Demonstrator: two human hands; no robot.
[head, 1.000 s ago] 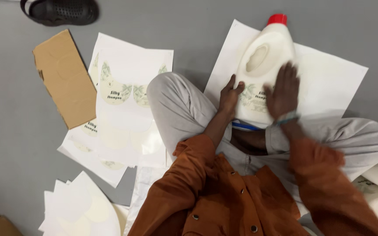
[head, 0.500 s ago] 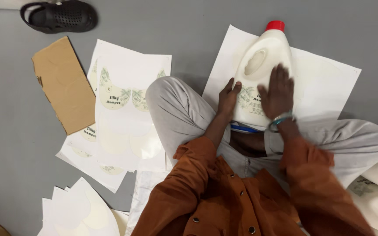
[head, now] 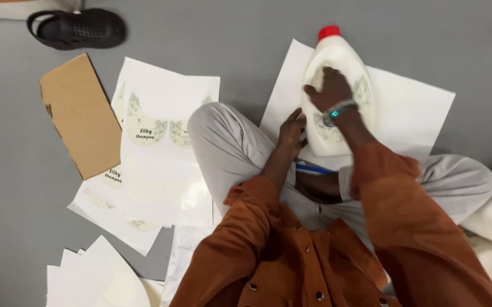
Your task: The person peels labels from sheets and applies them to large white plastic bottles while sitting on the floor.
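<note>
A person in a rust-brown shirt and grey trousers sits cross-legged on a grey floor (head: 439,40), seen from above. A white plastic bottle (head: 337,65) with a red cap (head: 329,32) lies on its back on a large white sheet (head: 411,108) spread on the floor, just beyond the person's knees, with the cap pointing to the far side. The right hand (head: 328,90) lies flat on the front of the bottle, fingers spread and pressing on a pale printed label; a teal band circles that wrist. The left hand (head: 291,133) rests against the near left side of the bottle, fingers curled along its edge, so it steadies the bottle rather than closing around it. To the left, a stack of white label sheets (head: 166,165) with green leafy prints lies beside the left knee. Farther left sits a piece of brown cardboard (head: 78,113), and past it, at the far left, a black shoe (head: 78,28). More blank white sheets (head: 95,278) lie at the near left corner.
</note>
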